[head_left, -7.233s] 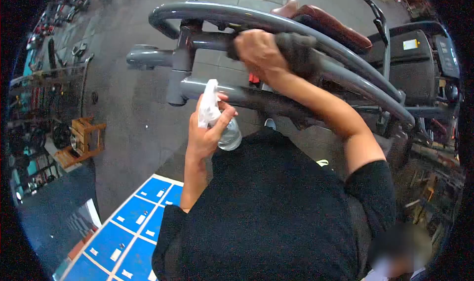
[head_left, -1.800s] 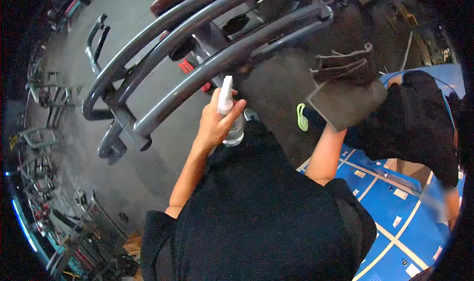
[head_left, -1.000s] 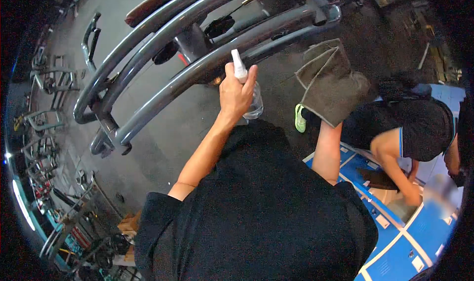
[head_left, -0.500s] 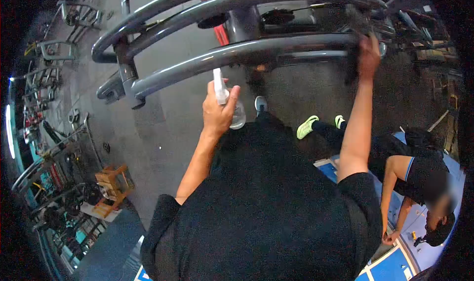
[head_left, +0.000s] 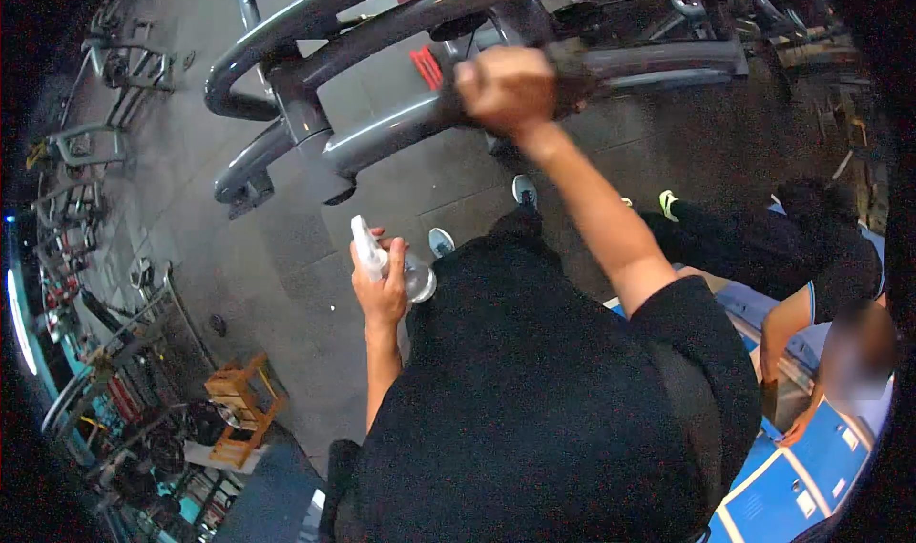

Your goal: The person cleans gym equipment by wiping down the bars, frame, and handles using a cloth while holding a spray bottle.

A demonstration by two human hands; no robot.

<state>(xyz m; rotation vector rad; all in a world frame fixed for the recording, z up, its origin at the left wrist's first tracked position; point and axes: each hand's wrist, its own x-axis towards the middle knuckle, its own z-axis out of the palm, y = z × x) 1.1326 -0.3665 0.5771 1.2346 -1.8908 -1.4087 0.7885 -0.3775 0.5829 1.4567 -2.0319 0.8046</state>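
Observation:
My left hand (head_left: 382,290) is closed around a clear spray bottle (head_left: 420,281) with a white trigger head, held low in front of my body. My right hand (head_left: 510,85), slightly smeared by motion, is closed over the lower grey tube (head_left: 396,133) of a gym machine frame. A dark cloth (head_left: 571,73) shows beside its fingers against the tube; its edges are blurred and part of it is hidden by the hand. Further grey curved tubes (head_left: 382,42) of the same frame run above and behind my right hand.
At the right a person in dark clothes (head_left: 844,266) bends over blue lockers (head_left: 763,500). A wooden stool (head_left: 243,400) stands at lower left, near weight racks. More gym machines (head_left: 124,61) line the far left. Dark floor tiles (head_left: 277,285) lie beneath.
My right hand has swept left along the tube from its right end to the middle. My left hand has lowered with the spray bottle. The view has shifted, and the other person's arms have moved.

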